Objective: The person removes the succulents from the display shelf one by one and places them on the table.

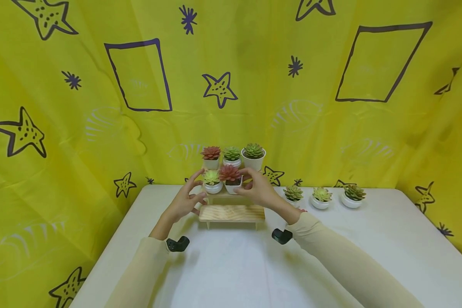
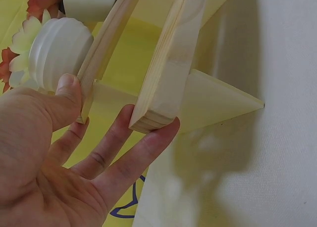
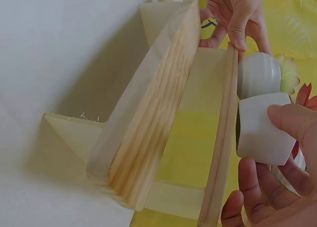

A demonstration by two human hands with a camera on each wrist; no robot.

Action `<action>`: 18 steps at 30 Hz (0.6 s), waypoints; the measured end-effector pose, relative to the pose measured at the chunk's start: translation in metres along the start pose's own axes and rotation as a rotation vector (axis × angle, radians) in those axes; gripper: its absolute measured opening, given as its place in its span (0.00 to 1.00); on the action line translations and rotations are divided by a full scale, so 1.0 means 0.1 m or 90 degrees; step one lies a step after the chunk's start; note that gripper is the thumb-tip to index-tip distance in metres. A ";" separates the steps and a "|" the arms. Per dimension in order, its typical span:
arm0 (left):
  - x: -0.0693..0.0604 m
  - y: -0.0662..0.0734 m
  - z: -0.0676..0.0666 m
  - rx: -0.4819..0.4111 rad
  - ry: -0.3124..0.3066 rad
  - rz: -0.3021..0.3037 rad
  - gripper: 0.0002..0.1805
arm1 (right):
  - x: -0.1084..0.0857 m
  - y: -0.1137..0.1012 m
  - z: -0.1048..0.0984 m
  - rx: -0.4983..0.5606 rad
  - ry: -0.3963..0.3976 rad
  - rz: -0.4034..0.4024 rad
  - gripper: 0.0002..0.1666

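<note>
A tiered wooden plant stand (image 1: 232, 212) holds potted succulents. My right hand (image 1: 259, 188) pinches the white pot (image 3: 265, 130) of a red succulent (image 1: 229, 173) between thumb and fingers, at the middle shelf (image 3: 224, 138). Beside it sits a light green succulent (image 1: 211, 177) in a round ribbed white pot (image 2: 59, 54). At the stand's left end, my left hand (image 1: 185, 201) holds the shelf ends, the thumb (image 2: 69, 86) against the middle shelf and other fingers at the end of the lower shelf (image 2: 166, 73). Behind are a red succulent (image 1: 211, 153) and two green ones.
To the right on the white table (image 1: 369, 239) stand several small succulents in white pots, among them a light green one (image 1: 321, 196) and a darker one (image 1: 353, 196). A yellow patterned curtain (image 1: 254, 115) hangs close behind the stand.
</note>
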State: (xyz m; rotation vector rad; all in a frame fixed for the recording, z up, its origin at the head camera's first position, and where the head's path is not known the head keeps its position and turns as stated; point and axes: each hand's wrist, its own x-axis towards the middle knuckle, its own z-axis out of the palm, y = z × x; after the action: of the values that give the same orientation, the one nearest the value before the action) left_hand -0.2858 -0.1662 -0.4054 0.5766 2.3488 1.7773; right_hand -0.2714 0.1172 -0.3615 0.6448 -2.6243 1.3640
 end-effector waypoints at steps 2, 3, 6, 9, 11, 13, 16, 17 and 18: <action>0.00 0.00 0.00 0.001 -0.002 0.003 0.44 | -0.01 0.00 -0.01 -0.003 0.001 -0.003 0.32; 0.00 0.00 0.00 0.001 -0.003 0.005 0.44 | -0.02 -0.01 -0.02 -0.004 0.001 -0.005 0.33; 0.01 -0.01 0.00 -0.001 -0.005 0.008 0.44 | -0.05 -0.03 -0.05 -0.004 0.002 -0.009 0.33; 0.02 -0.02 0.00 0.000 -0.004 0.008 0.44 | -0.06 -0.08 -0.09 -0.009 0.003 -0.013 0.33; 0.02 -0.03 0.00 0.002 -0.003 0.008 0.44 | -0.07 -0.12 -0.13 -0.014 0.006 -0.012 0.33; 0.02 -0.03 0.00 0.003 -0.003 0.008 0.43 | -0.08 -0.15 -0.16 -0.021 0.008 -0.012 0.32; 0.01 -0.02 0.00 0.005 -0.003 0.008 0.43 | -0.09 -0.19 -0.20 -0.021 0.011 -0.012 0.33; 0.01 -0.01 0.00 0.005 -0.003 0.008 0.43 | -0.09 -0.19 -0.21 -0.018 0.012 -0.014 0.33; 0.01 -0.01 0.00 0.005 -0.003 0.007 0.43 | -0.10 -0.19 -0.22 -0.018 0.012 -0.016 0.33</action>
State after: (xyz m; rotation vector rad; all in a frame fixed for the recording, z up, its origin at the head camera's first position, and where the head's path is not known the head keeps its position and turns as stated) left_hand -0.2867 -0.1661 -0.4062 0.5956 2.3551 1.7713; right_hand -0.2565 0.1279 -0.3371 0.6553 -2.6064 1.3182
